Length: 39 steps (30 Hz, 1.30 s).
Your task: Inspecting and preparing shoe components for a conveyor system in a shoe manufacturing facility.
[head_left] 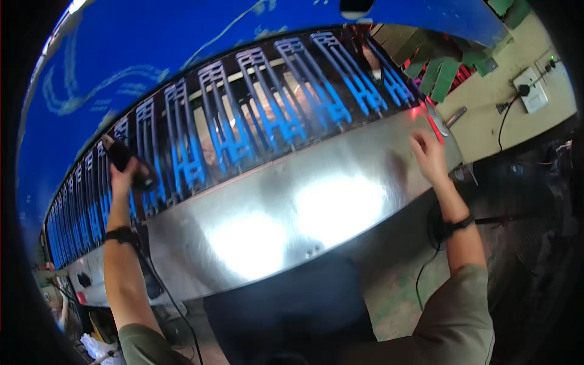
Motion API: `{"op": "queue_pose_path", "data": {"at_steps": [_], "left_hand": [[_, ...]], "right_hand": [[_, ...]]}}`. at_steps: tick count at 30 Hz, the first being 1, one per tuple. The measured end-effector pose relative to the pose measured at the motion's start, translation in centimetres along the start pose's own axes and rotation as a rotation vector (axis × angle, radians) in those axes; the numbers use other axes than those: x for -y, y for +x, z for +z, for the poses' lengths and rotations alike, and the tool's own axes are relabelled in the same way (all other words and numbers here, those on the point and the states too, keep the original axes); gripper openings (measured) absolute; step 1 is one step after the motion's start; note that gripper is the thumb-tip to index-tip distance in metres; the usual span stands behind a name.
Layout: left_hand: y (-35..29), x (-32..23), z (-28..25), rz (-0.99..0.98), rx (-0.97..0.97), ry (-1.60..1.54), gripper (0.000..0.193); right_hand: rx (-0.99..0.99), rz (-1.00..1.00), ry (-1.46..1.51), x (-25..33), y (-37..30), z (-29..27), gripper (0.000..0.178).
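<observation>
Left hand (123, 177) gripped the black tool (119, 156) by its body, frame left over blue bars (191, 173), presumably for control. Right hand (431, 160) hung well apart, frame right, curled; couldn't tell if empty.

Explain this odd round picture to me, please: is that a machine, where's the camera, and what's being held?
No machine arms here: these are a person's own bare hands. A wide fisheye camera worn on the head looks down, so straight edges bend. The left hand grips a dark handheld tool over a long row of blue bars. The right hand shows nothing clearly held; a slim red object lies beside it. Nearer the person runs a shiny metal surface.
</observation>
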<state>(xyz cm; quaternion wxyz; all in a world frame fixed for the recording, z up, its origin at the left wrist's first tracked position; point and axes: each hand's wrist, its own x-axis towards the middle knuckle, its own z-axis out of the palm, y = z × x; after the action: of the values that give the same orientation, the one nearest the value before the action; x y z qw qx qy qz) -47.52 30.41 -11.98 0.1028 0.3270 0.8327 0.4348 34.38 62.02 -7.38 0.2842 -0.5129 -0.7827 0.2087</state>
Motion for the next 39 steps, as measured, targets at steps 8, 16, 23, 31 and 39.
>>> {"op": "queue_pose_path", "data": {"at_steps": [8,16,23,31,39], "left_hand": [[-16.5,-10.7,13.5,0.582,0.154,0.571,0.081],[-26.3,-20.6,18.3,0.691,0.550,0.675,0.075],[-27.6,-20.2,17.3,0.666,0.466,0.667,0.075],[-30.5,-18.8,18.1,0.528,0.379,0.748,0.072],[-33.4,-20.0,18.3,0.342,0.461,0.744,0.078]], "right_hand": [[-0.180,0.143,-0.424,-11.4,25.9,13.6,0.073],[-0.228,0.043,-0.344,-14.1,30.3,16.0,0.095],[0.044,0.068,0.336,0.9,13.3,10.4,0.073],[0.391,0.947,1.622,4.0,-10.3,3.8,0.030],[-0.194,-0.110,0.225,2.4,-5.9,-5.1,0.026]]}}
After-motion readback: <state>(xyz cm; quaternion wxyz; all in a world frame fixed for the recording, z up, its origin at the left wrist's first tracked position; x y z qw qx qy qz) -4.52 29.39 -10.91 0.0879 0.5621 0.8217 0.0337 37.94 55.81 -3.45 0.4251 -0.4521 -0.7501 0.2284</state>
